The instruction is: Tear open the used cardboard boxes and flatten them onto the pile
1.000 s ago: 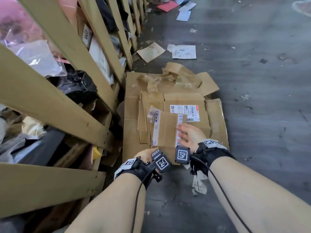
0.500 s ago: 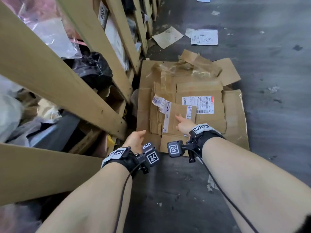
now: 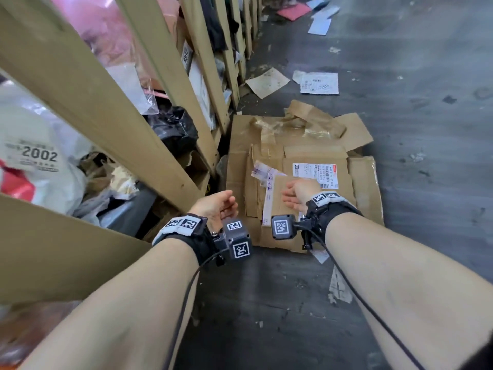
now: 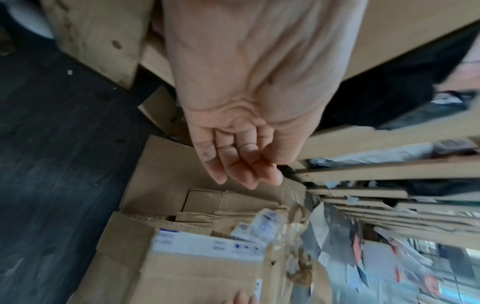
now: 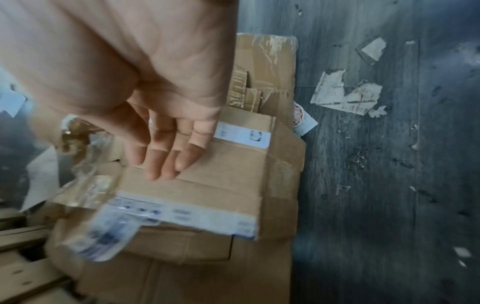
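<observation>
Your right hand (image 3: 300, 192), fingers straight, hovers over the flattened box (image 3: 277, 198) topping the cardboard pile (image 3: 365, 188) on the floor. Your left hand (image 3: 217, 206), loosely open and holding nothing, hangs beside the pile.

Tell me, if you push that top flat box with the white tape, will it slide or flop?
The top flattened box would probably slide easily: it lies loose on the cardboard pile, with the right hand open above it. It likely stays fairly stiff yet bends along its creases. It looks light, being thin, and its peeling white tape may flap.
</observation>
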Available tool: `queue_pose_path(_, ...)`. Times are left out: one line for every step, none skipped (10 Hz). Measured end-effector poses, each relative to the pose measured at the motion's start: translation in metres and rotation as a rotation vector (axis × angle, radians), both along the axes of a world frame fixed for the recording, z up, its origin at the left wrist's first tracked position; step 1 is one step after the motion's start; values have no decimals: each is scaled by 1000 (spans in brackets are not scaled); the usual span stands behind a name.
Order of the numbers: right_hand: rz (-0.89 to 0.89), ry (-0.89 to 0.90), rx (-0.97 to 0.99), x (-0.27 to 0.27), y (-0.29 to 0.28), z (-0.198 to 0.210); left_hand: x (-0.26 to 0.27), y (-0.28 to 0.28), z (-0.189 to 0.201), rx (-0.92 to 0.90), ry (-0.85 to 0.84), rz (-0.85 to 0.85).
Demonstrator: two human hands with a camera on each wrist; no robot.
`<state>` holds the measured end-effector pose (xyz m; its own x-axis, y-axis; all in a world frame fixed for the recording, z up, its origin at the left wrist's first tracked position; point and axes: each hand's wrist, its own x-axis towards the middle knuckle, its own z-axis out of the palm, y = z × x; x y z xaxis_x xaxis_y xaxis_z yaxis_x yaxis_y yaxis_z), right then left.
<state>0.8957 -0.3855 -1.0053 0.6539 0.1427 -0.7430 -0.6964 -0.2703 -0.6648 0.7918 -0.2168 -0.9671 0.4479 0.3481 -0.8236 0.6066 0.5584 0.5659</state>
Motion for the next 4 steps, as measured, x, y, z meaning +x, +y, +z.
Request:
queue_pose_path(-113,59,96,-3,4,51,2,-5,47,32,-10,-12)
queue_pose_path(-113,87,107,-17,4,110,-6,-15,99,70,60,-78)
queue_pose_path(-10,70,113,-27,7,190,-5,-26,181,64,69,-112)
queue_pose_path(22,69,142,-28,12,276,-1,-32,264,72,24,-107)
